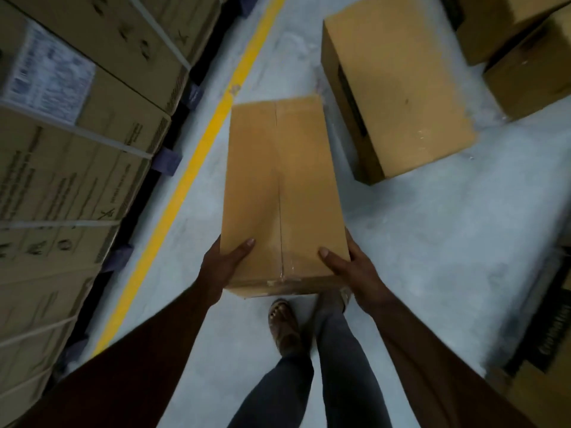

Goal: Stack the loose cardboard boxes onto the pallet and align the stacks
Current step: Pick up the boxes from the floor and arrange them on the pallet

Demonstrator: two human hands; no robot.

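Both grips, left hand (227, 263) and right hand (352, 267), clasp the cardboard box's (282, 193) near end.

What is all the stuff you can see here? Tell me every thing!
carried box: 1, brown, centre, held off the floor at its near end
loose boxes: 3, brown, on the floor at upper right; the nearest lies just beyond the carried box
stacked boxes: many, brown with print and pale straps, along the left
label: 1, white, on a stacked box at upper left
yellow line: 1, painted on the floor beside the stacks
floor: pale grey
dark printed thing: 1, right edge, too blurred to name
legs: 2, dark trousers, bottom centre
shoe: 1 seen, brown
left hand: grips the carried box's left side
right hand: grips its right side
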